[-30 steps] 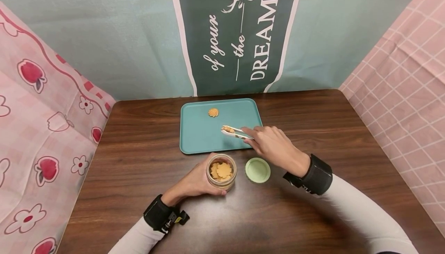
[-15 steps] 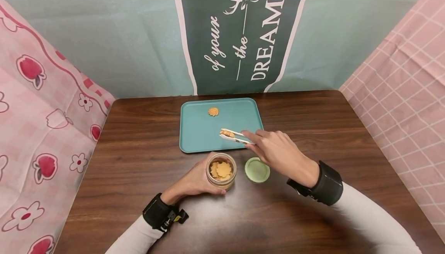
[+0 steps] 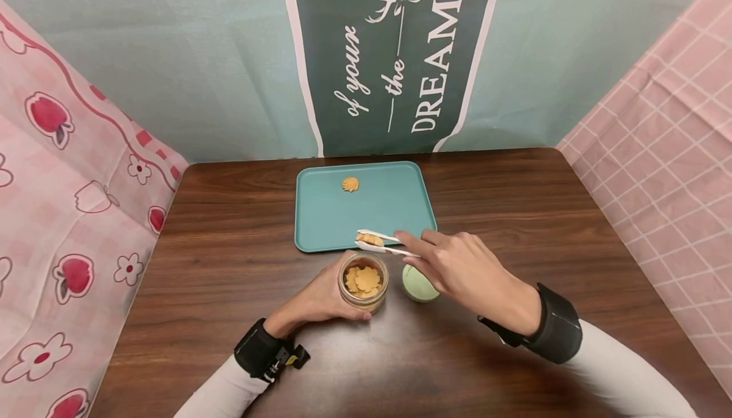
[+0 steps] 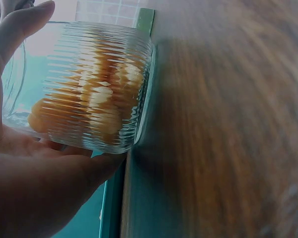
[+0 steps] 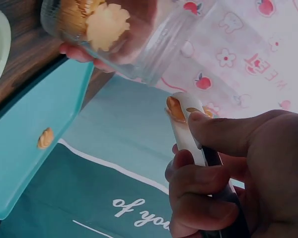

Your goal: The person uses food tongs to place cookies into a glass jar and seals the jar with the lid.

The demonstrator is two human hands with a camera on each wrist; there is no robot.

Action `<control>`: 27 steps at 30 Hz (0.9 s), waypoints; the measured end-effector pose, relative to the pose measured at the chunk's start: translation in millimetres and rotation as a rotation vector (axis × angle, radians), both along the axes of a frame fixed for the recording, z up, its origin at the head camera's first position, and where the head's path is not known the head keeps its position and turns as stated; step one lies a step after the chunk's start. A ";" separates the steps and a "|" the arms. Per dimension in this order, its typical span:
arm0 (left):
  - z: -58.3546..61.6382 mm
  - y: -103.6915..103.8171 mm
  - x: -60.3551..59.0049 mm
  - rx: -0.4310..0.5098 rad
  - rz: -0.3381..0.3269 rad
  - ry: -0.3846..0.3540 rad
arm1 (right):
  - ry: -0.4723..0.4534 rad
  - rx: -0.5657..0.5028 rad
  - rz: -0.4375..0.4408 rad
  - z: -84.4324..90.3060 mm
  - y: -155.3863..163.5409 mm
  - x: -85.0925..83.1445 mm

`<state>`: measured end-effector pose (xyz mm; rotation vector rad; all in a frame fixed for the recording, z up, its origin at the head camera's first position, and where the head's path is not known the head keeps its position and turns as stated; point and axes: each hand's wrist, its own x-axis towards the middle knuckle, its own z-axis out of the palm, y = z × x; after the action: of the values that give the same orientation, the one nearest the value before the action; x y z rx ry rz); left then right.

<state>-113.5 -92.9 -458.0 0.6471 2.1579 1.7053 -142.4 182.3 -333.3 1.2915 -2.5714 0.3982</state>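
Note:
My left hand [image 3: 320,294] wraps round a ribbed glass jar [image 4: 97,89] that stands lidless on the table. Inside the jar lie several golden cookies [image 3: 366,279], some with scalloped edges. My right hand [image 3: 466,265] grips a pair of white tongs [image 3: 377,246] with dark handles [image 5: 233,213]. Between the tong tips a cookie [image 3: 370,239] is pinched, held just beyond the jar's mouth and over the near edge of the tray. One swirled cookie [image 3: 350,184] lies on the teal tray [image 3: 326,221], toward its back.
A round pale green lid [image 3: 420,284] lies right of the jar, partly under my right hand in the head view. The brown wooden table [image 3: 229,227] ends at a green printed cloth [image 3: 229,87] behind. Pink cloths hang at both sides.
My right hand has drawn the tongs and the pinched cookie back from over the tray toward the jar, now partly covering the green lid. The left hand and jar stay put.

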 end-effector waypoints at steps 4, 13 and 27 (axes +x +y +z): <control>0.4 -0.1 -0.1 0.000 0.002 -0.013 | -0.001 -0.006 0.005 2.7 0.7 5.7; -0.3 -1.7 0.3 -0.023 0.010 -0.040 | -0.031 -0.001 0.041 3.0 3.0 20.2; -0.3 -0.6 -0.4 -0.027 0.009 -0.037 | -0.056 0.061 0.022 -1.9 5.5 26.5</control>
<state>-113.8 -93.6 -458.3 0.5952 2.1582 1.6764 -116.0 187.8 -335.2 1.3491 -2.6368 0.3683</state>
